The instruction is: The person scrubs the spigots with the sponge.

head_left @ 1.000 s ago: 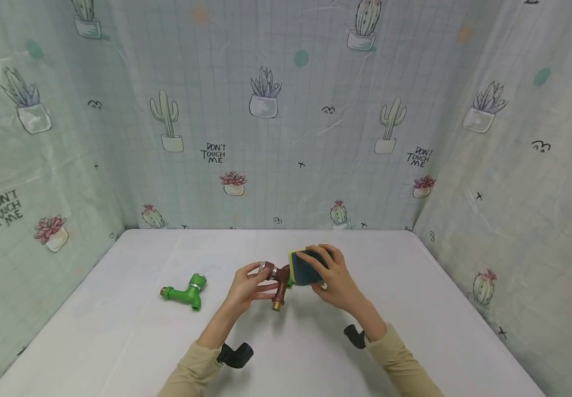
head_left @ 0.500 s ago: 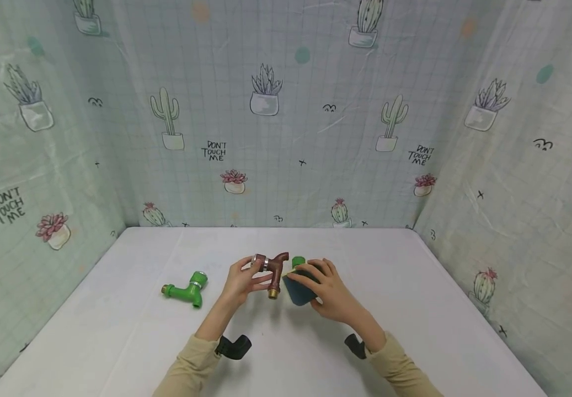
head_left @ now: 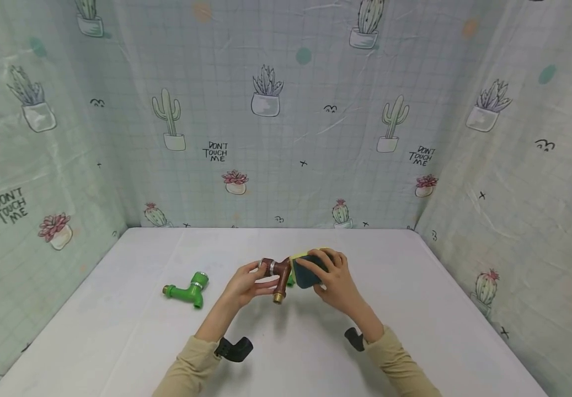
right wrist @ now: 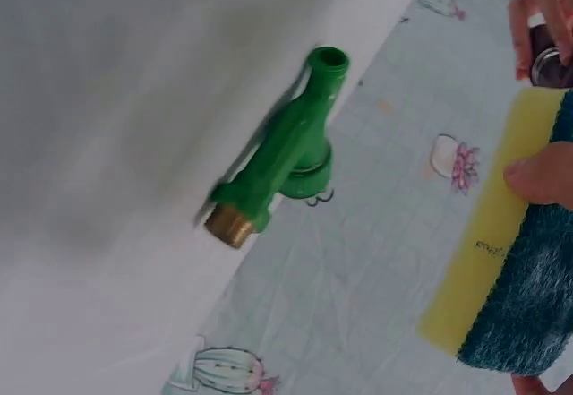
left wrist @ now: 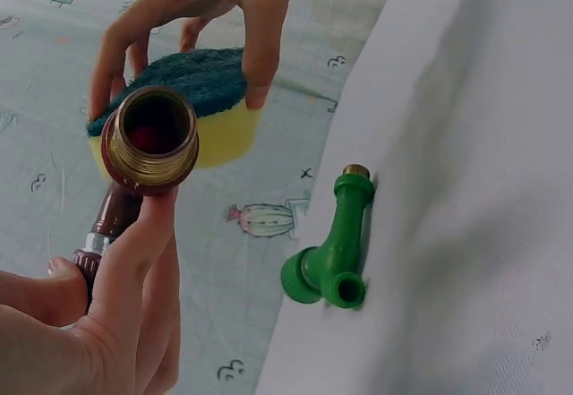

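A brown tap (head_left: pixel 282 274) with a brass threaded inlet is held up over the table, its threaded end pointing down toward me. My left hand (head_left: pixel 247 284) grips it by the knob. In the left wrist view, the inlet's open mouth (left wrist: pixel 185 160) faces the camera. My right hand (head_left: pixel 338 280) holds a sponge (head_left: pixel 309 274) with a dark green scouring face and a yellow foam side. The yellow side is turned toward the tap, and the sponge covers the spout's tip in the head view. Yellow foam (right wrist: pixel 501 234) shows beside my right thumb in the right wrist view.
One green tap (head_left: pixel 186 294) lies on the white table (head_left: pixel 117 331) to the left. Another green tap (head_left: pixel 291 280) is mostly hidden behind the sponge and brown tap. Patterned cloth (head_left: pixel 295 138) walls the table's back and sides. A black wrist mount (head_left: pixel 234 349) hangs below the left wrist.
Half a second ago the sponge was lower and the tap's spout showed fully. Since then the sponge has risen to overlap the spout's tip again, and the tap has shifted slightly right.
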Demonstrator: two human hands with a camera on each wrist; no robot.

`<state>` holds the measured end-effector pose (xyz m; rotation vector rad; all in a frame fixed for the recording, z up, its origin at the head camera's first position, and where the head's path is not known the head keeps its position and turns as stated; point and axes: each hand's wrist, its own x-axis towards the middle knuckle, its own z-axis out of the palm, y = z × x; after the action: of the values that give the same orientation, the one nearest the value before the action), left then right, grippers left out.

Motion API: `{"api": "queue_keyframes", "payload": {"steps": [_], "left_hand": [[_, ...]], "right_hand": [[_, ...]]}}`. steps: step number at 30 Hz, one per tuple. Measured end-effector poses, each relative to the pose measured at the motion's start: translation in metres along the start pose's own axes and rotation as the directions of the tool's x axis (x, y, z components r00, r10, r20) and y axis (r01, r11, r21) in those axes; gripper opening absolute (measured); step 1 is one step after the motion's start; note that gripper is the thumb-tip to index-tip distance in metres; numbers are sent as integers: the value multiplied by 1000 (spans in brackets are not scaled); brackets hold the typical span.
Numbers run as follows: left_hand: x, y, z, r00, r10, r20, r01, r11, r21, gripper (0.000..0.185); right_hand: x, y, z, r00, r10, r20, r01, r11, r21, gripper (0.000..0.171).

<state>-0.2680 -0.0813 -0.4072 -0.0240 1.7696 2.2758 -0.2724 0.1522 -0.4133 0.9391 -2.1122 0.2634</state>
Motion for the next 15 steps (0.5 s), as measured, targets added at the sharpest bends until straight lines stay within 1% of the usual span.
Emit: {"api": "queue_keyframes", "payload": {"steps": [4, 6, 8, 10, 12, 14, 15], "left_hand": [[-1, 0, 0, 1000, -24, 0, 23, 999, -45, 48], [-1, 0, 1, 1000, -27, -12, 26, 997, -66, 51], [-1, 0, 2, 999, -23, -28, 20, 996, -91, 51], [-1, 1, 3, 998, -5, -70, -3, 993, -115, 48], [-1, 2, 4, 991, 29, -130, -48, 989, -140, 41], [-2, 3, 4, 977, 53, -206, -91, 980, -176, 31], [-2, 4, 3, 970, 62, -234, -110, 974, -197, 26]], "right_hand": [[4, 3, -7, 992, 126, -23, -124, 989, 78, 78], [5, 2, -9, 988, 152, 14, -152, 981, 122, 78], [4, -1, -9, 986, 138, 89, -151, 976, 158, 76], [2, -5, -11, 979, 117, 165, -148, 970, 191, 74], [-1, -9, -13, 968, 128, 215, -178, 956, 232, 73], [-3, -15, -16, 955, 174, 240, -241, 927, 288, 74], [-3, -18, -17, 947, 199, 250, -277, 904, 327, 74]]}}
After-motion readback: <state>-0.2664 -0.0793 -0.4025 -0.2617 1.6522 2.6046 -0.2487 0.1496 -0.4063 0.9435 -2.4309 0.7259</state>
